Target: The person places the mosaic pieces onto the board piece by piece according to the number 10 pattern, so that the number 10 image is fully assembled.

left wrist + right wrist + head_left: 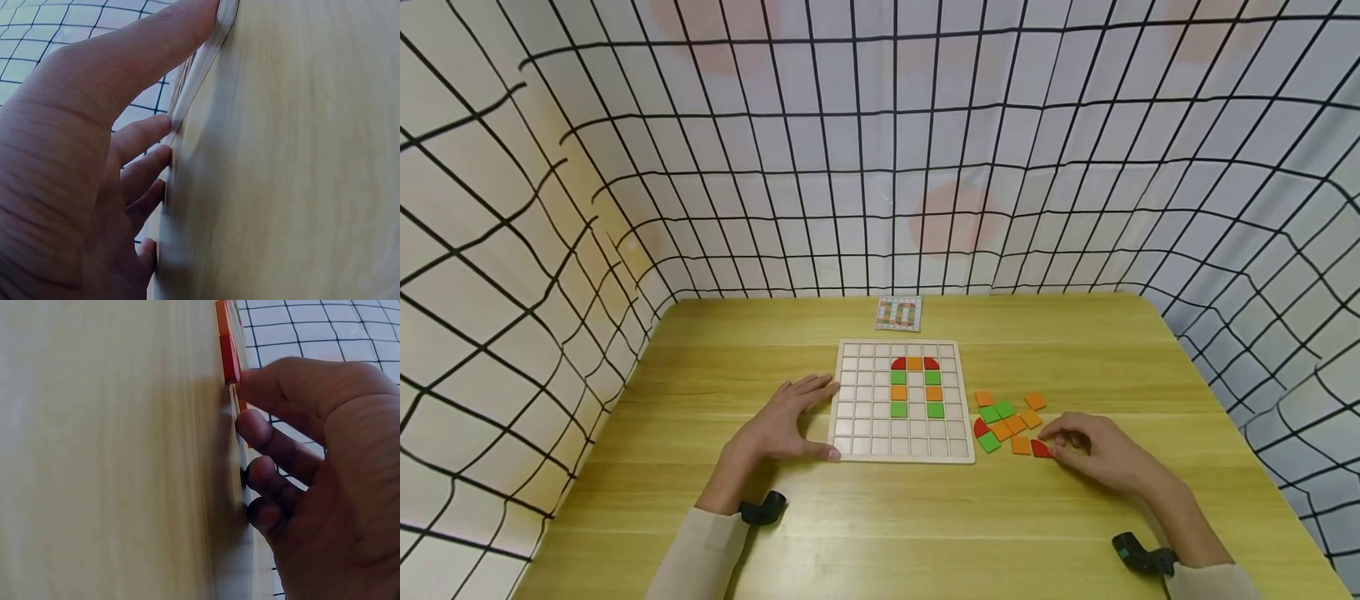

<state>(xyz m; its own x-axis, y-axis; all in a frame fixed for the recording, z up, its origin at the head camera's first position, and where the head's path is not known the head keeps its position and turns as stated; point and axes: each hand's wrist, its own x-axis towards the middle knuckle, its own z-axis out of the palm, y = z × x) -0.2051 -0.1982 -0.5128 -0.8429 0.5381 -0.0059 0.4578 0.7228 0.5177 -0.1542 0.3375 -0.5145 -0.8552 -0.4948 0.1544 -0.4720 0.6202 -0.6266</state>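
Observation:
My left hand [790,421] lies spread at the left side of a pale square grid board [862,427]. Its thumb is at the near left corner and its fingertips meet the left edge, as the left wrist view also shows. My right hand [1101,450] pinches the end of a red tile [1041,449] at the near side of a loose pile, other fingers curled beneath. In the right wrist view the thumb tip meets the red tile [229,359]; the forefinger is mostly hidden. On the board, red corner tiles [898,364], orange tiles [914,364] and green tiles [898,409] form an arch.
Right of the board lie several loose orange tiles [1035,402], green tiles [988,442] and another red rounded tile [981,427]. Behind the board is a small pattern card [898,313]. A black-gridded white curtain [880,192] surrounds the wooden table [880,533].

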